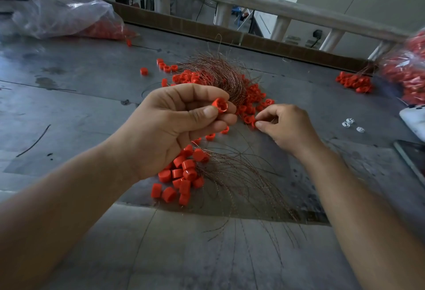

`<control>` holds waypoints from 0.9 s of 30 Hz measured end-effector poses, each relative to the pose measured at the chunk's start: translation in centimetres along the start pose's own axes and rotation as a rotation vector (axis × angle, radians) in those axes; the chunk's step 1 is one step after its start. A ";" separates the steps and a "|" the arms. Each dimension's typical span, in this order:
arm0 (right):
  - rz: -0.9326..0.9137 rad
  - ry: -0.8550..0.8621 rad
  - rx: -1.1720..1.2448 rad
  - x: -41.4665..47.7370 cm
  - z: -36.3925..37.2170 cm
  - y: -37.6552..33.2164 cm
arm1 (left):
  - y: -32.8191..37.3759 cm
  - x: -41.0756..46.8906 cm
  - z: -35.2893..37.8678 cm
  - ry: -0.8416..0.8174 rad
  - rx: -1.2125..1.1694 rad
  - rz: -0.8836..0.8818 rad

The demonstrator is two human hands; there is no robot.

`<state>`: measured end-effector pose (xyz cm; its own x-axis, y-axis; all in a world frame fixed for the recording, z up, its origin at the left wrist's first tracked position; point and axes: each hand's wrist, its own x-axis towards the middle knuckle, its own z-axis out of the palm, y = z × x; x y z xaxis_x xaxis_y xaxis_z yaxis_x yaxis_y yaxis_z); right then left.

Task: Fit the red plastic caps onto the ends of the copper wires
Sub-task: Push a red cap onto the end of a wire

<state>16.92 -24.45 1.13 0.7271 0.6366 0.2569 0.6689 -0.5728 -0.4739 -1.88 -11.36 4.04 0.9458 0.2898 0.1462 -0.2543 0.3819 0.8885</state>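
Note:
My left hand (177,126) is raised over the table and pinches one red plastic cap (220,105) between thumb and fingers, open side toward me. My right hand (287,126) is lower, to the right, with its fingertips pinched at a red cap (253,124) on the edge of the loose cap pile (250,101). A bundle of thin copper wires (216,71) lies behind the pile. Nearer to me lie wires with caps fitted on their ends (184,174), the wires fanning out toward the table's front edge.
A clear plastic bag of red caps (69,18) lies at the far left, another bag (407,73) at the far right with a small cap pile (354,82) beside it. Small white pieces (349,124) and a phone (414,156) lie at the right. A cardboard strip (230,34) borders the table's back.

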 end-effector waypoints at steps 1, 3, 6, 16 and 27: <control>-0.003 0.003 -0.001 0.0 0.0 0.0 | 0.0 0.0 0.0 -0.003 -0.001 -0.001; -0.012 0.011 0.010 -0.1 0.0 0.0 | 0.0 0.0 0.0 -0.007 -0.003 -0.002; -0.038 0.011 0.009 -0.2 0.1 -0.2 | 0.0 0.0 -0.1 -0.013 0.003 -0.001; 0.091 -0.037 0.741 -1.3 -2.1 -2.1 | -0.3 0.0 -0.2 -0.006 0.086 -0.005; 0.118 -0.364 1.141 -3.2 -2.3 -5.5 | -0.7 -0.1 0.0 0.067 0.269 0.039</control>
<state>11.25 -24.53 4.79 0.5653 0.8248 -0.0039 -0.0544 0.0326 -0.9980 -1.76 -11.64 3.46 0.9185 0.3608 0.1616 -0.2194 0.1252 0.9676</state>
